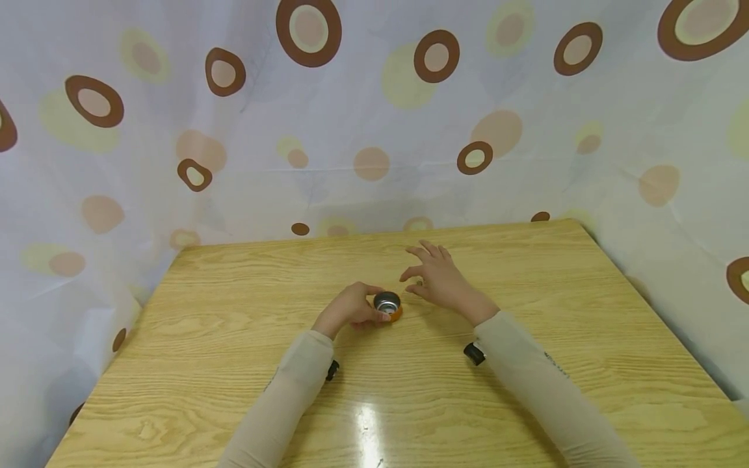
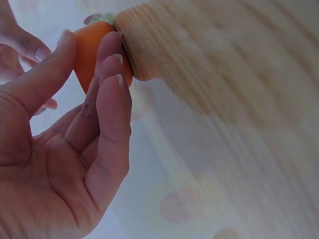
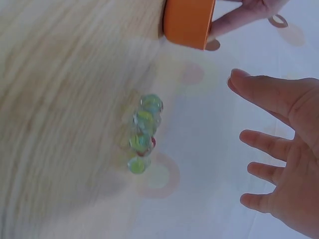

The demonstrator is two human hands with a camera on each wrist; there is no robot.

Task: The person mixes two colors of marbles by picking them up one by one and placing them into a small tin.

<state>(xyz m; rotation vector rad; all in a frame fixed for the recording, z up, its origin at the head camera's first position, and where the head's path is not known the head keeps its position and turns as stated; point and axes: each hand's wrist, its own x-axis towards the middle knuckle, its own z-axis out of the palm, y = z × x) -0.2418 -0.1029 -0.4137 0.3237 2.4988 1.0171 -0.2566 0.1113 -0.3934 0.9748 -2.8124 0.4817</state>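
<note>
My left hand (image 1: pixel 353 305) holds a small orange bowl (image 1: pixel 396 315) with a shiny metal inside, standing upright on the wooden table. The left wrist view shows the thumb on one side of the orange wall (image 2: pixel 87 45) and the fingers along the other. My right hand (image 1: pixel 443 281) is held just right of the bowl with its fingers spread and nothing in its grasp. Several clear glass marbles (image 3: pixel 143 122) with green and yellow swirls lie close together on the table by the right hand; in the head view that hand mostly hides them.
The wooden table (image 1: pixel 246 305) reaches back to a white curtain (image 1: pixel 351 117) with brown and yellow spots, which also hangs along both sides. A dark wrist device (image 1: pixel 474 353) sits under the right sleeve, and another (image 1: pixel 332 370) by the left.
</note>
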